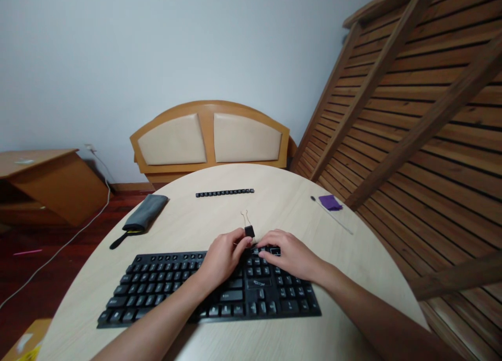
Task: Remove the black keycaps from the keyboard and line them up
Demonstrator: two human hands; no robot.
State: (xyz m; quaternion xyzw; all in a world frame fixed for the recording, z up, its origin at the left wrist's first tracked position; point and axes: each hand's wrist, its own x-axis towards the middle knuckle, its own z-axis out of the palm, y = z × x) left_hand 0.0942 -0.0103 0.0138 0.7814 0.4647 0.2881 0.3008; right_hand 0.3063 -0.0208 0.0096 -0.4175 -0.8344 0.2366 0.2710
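A black keyboard (172,277) lies on the round table, partly covered by both my hands. My left hand (225,254) is closed, with thumb and forefinger pinching a small black keycap puller (249,231). Two thin wire prongs stick up from it, and more wire points down toward the keyboard's upper edge. Over the keyboard's upper right part rests my right hand (288,254), its fingers bent and its thumb held apart from the forefinger. Its fingertips are close to the puller's lower end and touch the keys there. Past the keyboard, small black keycaps (225,193) form a straight row.
A grey pouch (147,213) sits at the table's left edge. To the right are a purple cloth (330,202) and a thin brush-like stick (331,214). Behind the table (353,277) stands a padded headboard (209,136); wooden slats (423,131) lean at the right.
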